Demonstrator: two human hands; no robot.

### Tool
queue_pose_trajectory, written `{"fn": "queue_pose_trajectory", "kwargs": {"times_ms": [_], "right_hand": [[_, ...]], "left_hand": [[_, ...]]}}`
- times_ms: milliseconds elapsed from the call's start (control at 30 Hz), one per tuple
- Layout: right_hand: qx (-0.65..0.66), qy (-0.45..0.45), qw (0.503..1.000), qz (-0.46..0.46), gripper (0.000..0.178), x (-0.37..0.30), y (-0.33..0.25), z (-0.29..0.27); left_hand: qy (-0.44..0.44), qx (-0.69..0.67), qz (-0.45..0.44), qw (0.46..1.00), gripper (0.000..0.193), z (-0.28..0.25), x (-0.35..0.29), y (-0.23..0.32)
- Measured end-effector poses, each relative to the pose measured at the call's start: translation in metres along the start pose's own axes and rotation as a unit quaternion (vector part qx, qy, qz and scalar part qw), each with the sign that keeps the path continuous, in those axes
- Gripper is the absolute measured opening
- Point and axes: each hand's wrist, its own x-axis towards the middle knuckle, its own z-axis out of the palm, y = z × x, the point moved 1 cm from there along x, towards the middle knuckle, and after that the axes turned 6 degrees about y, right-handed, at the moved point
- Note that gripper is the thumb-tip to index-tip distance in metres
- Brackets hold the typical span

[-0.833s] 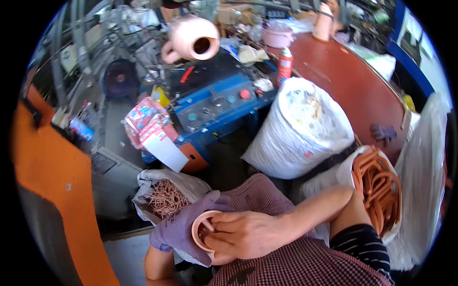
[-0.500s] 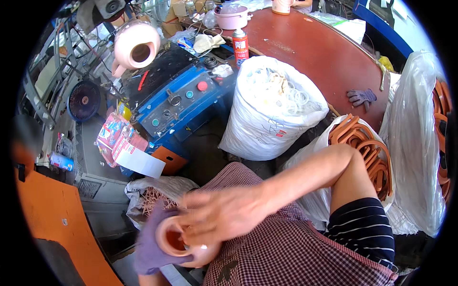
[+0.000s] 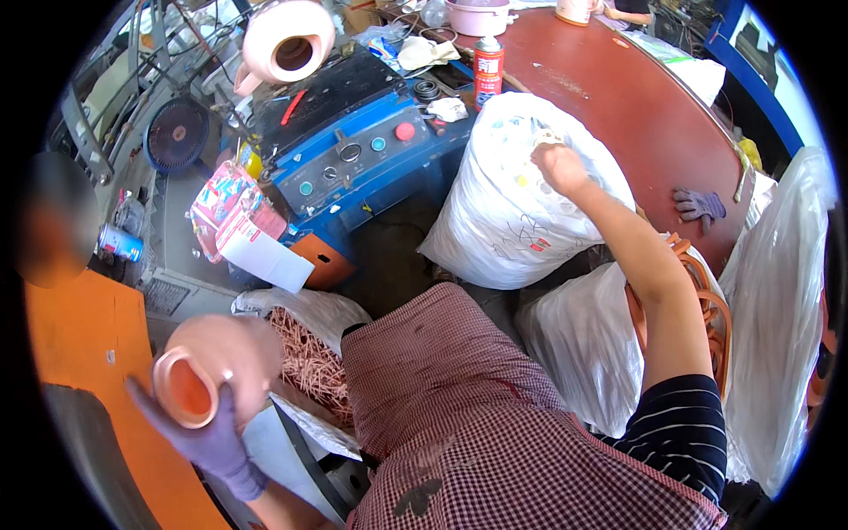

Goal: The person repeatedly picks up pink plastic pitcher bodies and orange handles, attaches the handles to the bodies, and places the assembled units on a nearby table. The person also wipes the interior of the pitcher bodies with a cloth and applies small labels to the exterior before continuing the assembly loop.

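My left hand, in a purple glove, holds a round salmon-pink plastic piece with an orange rimmed opening, low at the left over a bag of thin pink scraps. My right hand reaches out into the open top of a big white sack that is full of small pale pieces. Its fingers are curled down among the pieces; whether they hold one is hidden. My checked apron fills the lower middle.
A blue machine with coloured buttons stands ahead, a pink roll above it. A red-brown table carries a spray can and a purple glove. Clear bags and orange rings sit at right. An orange board lies left.
My right hand left the pink piece and went up and right into the white sack. My left hand moved the pink piece lower left. The view shifted.
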Motion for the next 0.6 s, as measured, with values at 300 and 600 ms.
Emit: {"fn": "queue_pose_trajectory", "kwargs": {"times_ms": [300, 600], "right_hand": [[0.556, -0.023, 0.808, 0.195, 0.033, 0.032, -0.110, -0.115], [0.482, 0.131, 0.817, -0.289, 0.031, -0.028, -0.312, -0.174]], "left_hand": [[-0.232, -0.351, -0.006, 0.907, 0.057, 0.107, -0.059, 0.073], [-0.257, -0.343, -0.007, 0.903, 0.076, 0.110, -0.080, 0.059]]}}
